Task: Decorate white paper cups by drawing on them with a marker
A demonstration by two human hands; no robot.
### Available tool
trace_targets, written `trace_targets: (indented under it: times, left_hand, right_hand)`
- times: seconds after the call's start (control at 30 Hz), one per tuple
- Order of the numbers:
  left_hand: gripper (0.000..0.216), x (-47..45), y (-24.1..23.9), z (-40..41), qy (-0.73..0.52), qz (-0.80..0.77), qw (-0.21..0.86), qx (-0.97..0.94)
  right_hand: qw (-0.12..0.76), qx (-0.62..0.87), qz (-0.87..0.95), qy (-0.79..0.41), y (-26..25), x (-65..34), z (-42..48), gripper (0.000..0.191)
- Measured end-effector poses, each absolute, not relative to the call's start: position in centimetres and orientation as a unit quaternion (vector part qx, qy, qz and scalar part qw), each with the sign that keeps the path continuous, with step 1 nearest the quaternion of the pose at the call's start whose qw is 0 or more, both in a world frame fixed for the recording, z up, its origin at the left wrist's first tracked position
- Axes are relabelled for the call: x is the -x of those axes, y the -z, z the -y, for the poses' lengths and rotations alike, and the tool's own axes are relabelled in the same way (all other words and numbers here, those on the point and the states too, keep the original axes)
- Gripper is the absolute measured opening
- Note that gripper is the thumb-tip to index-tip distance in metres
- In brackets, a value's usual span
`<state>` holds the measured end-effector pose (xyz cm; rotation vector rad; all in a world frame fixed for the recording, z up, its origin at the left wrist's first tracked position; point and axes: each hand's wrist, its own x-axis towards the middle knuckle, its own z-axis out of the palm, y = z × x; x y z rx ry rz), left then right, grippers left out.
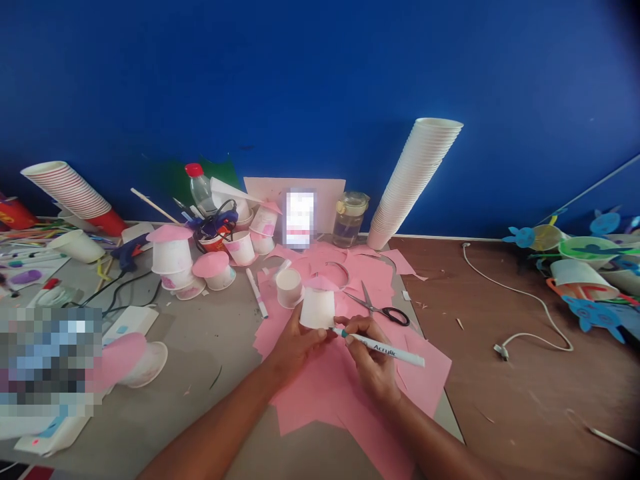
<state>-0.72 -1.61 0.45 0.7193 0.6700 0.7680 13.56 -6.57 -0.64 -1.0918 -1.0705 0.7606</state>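
White paper cup (318, 309): positioned at centre, above the pink paper sheets (320, 393). I read the left hand (297, 343) as grasping it, fingers around the side and thumb at the lower edge. The right hand (373, 360) grips the acrylic marker (395, 351) in a writing hold; its teal end points at the cup's lower right edge. I cannot confirm contact.

Clearances: forward room is tight for me. A second cup (289, 297) stands just left of the held one, and the scissors (397, 316) lie, blades spread, just beyond the right hand. The blue wall (310, 80) bounds the rear. To the left, I have grey tabletop (215, 420) between the forearm and the power strip (133, 325). To the right, pink paper crosses the grey edge; beyond it, brown tabletop (525, 413) with small scraps extends to the white cable (543, 340).
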Motion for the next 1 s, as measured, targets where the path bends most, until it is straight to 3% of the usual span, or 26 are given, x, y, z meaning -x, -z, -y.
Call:
trace_targets:
  times: [0.17, 0.43, 0.77, 1.0]
  left_hand:
    - [0.046, 0.72, -0.55, 1.55, -0.363, -0.304, 0.815, -0.334]
    - [0.048, 0.85, -0.56, 1.42, -0.366, -0.287, 0.822, -0.329]
    - [0.043, 0.9, -0.49, 1.41, -0.366, -0.291, 0.823, -0.324]
    - [0.044, 1.04, -0.42, 1.38, -0.36, -0.28, 0.827, -0.329]
  right_hand:
    - [0.653, 0.518, 0.471, -0.29, 0.85, -13.41, 6.54, 0.003]
    - [0.682, 0.484, 0.431, -0.339, 0.86, -13.29, 6.67, 0.004]
    - [0.679, 0.518, 0.419, -0.307, 1.11, -13.18, 6.53, 0.006]
    - [0.692, 0.472, 0.398, -0.375, 1.39, -13.26, 6.59, 0.006]
